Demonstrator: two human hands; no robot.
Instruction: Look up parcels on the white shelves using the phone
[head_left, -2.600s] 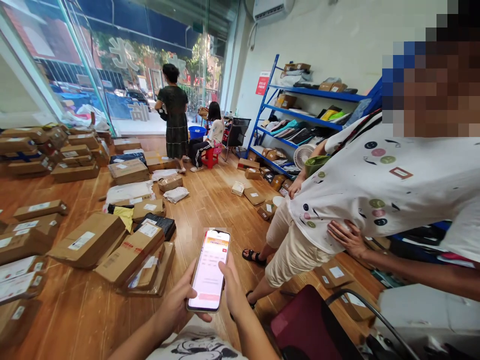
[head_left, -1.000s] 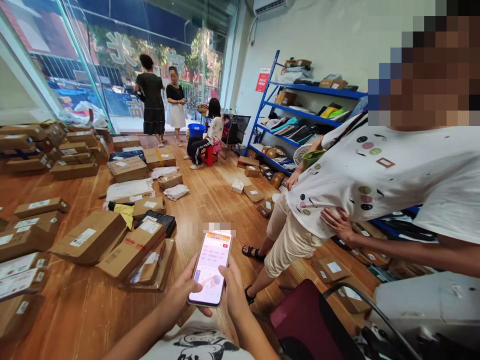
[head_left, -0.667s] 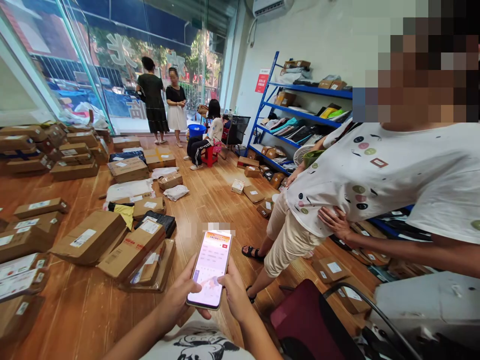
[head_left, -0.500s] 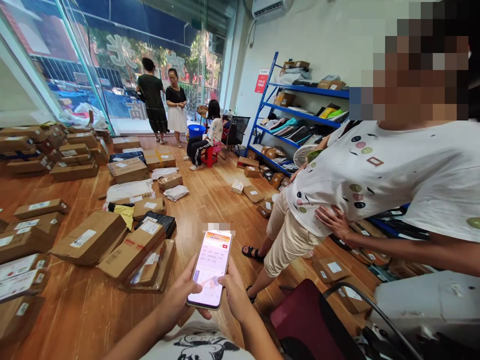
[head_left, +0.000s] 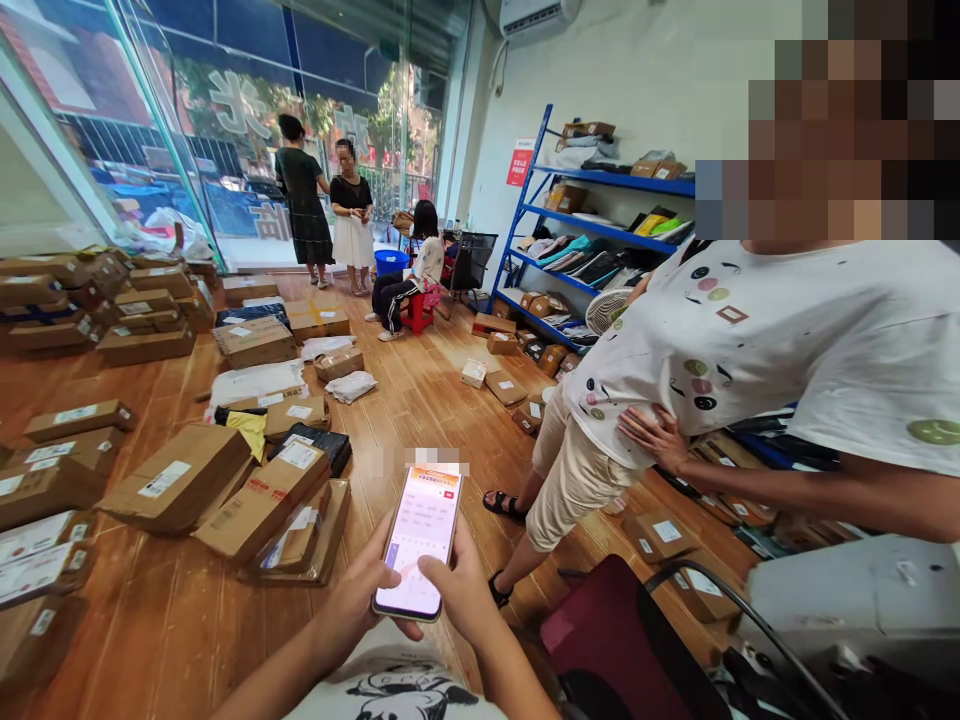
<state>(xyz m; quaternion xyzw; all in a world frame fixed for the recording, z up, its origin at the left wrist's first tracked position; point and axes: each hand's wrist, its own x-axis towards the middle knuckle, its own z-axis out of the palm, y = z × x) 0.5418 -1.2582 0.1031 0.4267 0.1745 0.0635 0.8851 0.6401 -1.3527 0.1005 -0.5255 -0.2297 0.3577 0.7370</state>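
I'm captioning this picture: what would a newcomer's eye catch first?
Probably the lit, rectangular smartphone, held in the left hand and right hand at lower centre. Next, brown cardboard boxes strewn across the brown plank floor at left. Then the person in a white printed top, standing large at right.

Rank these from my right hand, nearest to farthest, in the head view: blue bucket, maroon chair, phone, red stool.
From the right hand:
1. Phone: in the hand's hold, its thumb over the screen.
2. Maroon chair: close by, to the right.
3. Red stool: across the floor ahead, under a seated person.
4. Blue bucket: beyond the stool, slightly left.
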